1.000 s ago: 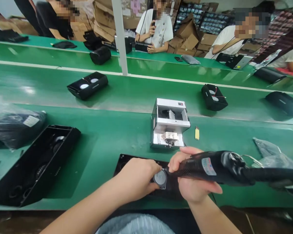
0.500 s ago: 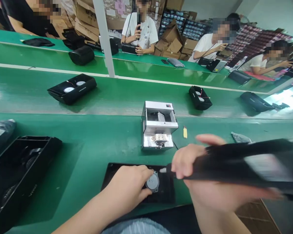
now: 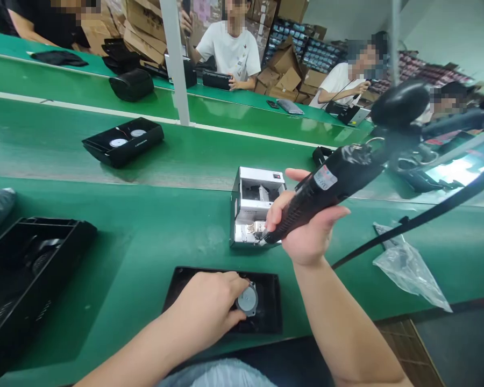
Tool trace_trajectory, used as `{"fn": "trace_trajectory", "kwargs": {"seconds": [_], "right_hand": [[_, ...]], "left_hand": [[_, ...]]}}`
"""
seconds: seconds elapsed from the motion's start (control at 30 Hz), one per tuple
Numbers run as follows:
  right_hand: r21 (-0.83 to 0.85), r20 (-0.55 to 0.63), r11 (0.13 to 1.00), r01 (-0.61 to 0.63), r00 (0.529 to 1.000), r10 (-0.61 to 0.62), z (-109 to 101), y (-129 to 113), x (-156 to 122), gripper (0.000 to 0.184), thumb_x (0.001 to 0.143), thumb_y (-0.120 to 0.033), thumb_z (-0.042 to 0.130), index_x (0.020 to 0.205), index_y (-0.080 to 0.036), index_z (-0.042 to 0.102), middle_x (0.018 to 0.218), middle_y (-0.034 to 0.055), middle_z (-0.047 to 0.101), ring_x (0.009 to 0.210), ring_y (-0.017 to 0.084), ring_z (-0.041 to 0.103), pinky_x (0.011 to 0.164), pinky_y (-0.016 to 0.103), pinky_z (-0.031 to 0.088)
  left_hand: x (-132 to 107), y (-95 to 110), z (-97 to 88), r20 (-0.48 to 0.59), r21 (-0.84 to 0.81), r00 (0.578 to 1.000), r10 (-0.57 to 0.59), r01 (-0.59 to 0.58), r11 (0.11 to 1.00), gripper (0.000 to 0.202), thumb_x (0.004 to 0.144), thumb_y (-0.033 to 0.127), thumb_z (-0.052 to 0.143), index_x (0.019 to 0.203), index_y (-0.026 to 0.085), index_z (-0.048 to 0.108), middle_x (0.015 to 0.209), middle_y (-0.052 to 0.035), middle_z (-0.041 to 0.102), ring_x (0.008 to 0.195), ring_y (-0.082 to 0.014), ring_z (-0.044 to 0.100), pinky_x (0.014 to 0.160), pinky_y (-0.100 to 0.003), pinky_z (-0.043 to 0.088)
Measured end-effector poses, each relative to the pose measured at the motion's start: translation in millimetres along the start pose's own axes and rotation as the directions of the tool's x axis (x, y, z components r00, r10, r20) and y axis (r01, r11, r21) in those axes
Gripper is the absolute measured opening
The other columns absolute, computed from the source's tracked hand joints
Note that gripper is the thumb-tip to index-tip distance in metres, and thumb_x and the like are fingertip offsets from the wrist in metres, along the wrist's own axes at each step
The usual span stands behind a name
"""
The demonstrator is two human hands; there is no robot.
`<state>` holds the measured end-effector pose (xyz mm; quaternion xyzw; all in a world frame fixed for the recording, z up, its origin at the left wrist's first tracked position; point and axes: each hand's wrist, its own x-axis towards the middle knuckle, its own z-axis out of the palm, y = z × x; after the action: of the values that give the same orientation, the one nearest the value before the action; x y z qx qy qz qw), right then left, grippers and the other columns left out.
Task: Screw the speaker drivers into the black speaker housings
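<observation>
Head view: my left hand [image 3: 204,303] is closed over the edge of a round grey disc [image 3: 248,299], which sits in a black housing [image 3: 268,306] near the bench's front edge. My right hand [image 3: 306,226] grips an electric screwdriver [image 3: 331,185], tip at the silver screw feeder [image 3: 258,207]. Open green bench [image 3: 339,285] lies lower right, up to a plastic bag [image 3: 407,269].

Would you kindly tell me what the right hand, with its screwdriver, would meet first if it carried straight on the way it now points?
Probably the open white-and-silver screw feeder: the tip of the black electric screwdriver in the right hand lines up with its front tray, though depth is unclear and the tip may sit above it.
</observation>
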<state>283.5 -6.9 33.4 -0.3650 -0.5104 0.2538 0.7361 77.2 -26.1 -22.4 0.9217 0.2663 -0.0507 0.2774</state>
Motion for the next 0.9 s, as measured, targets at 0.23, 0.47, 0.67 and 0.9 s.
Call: {"fn": "trace_trajectory", "kwargs": {"seconds": [0.23,0.47,0.67,0.9], "right_hand": [[0.093,-0.057,0.995,0.036,0.998,-0.031,-12.6,-40.0,-26.5,0.078,0.095,-0.092,0.051,0.133,-0.029,0.077,0.06,-0.0021,0.071,0.041,0.017,0.057,0.04,0.031,0.049],[0.07,-0.125,0.993,-0.095,0.987,0.103,-23.1,-98.8,-74.0,0.069,0.097,-0.085,0.058,0.129,-0.028,0.083,0.061,0.0035,0.073,0.046,0.022,0.061,0.051,0.039,0.056],[0.005,-0.131,0.988,-0.153,0.98,0.152,-27.3,-98.5,-113.7,0.067,0.103,-0.083,0.049,0.135,-0.032,0.079,0.066,0.0015,0.074,0.05,0.022,0.064,0.054,0.043,0.058],[0.013,-0.167,0.985,-0.174,0.971,0.174,-27.2,-83.0,-134.0,0.067,0.1,-0.087,0.051,0.135,-0.036,0.074,0.068,-0.0037,0.071,0.051,0.02,0.063,0.056,0.04,0.058]], "left_hand": [[-0.9,1.1,-2.6,0.0,0.002,1.0,0.014,-0.014,1.0,0.045,0.094,0.032,0.088,0.137,0.025,0.077,0.121,-0.0064,0.084,0.109,-0.0338,0.082,0.091,-0.044,0.064],[2.6,-0.8,-2.4,0.003,-0.026,1.0,0.021,-0.021,0.999,0.043,0.098,0.028,0.083,0.14,0.024,0.075,0.13,-0.0082,0.083,0.118,-0.0356,0.081,0.097,-0.048,0.063],[4.0,-3.4,1.3,-0.021,0.045,0.999,0.042,-0.041,0.998,0.043,0.099,0.034,0.081,0.141,0.028,0.074,0.131,-0.0045,0.083,0.118,-0.0313,0.081,0.093,-0.042,0.061],[3.5,-4.4,5.1,-0.086,0.083,0.993,0.08,-0.073,0.994,0.032,0.096,0.036,0.081,0.127,0.029,0.076,0.121,-0.002,0.084,0.106,-0.0286,0.082,0.08,-0.037,0.057]]}}
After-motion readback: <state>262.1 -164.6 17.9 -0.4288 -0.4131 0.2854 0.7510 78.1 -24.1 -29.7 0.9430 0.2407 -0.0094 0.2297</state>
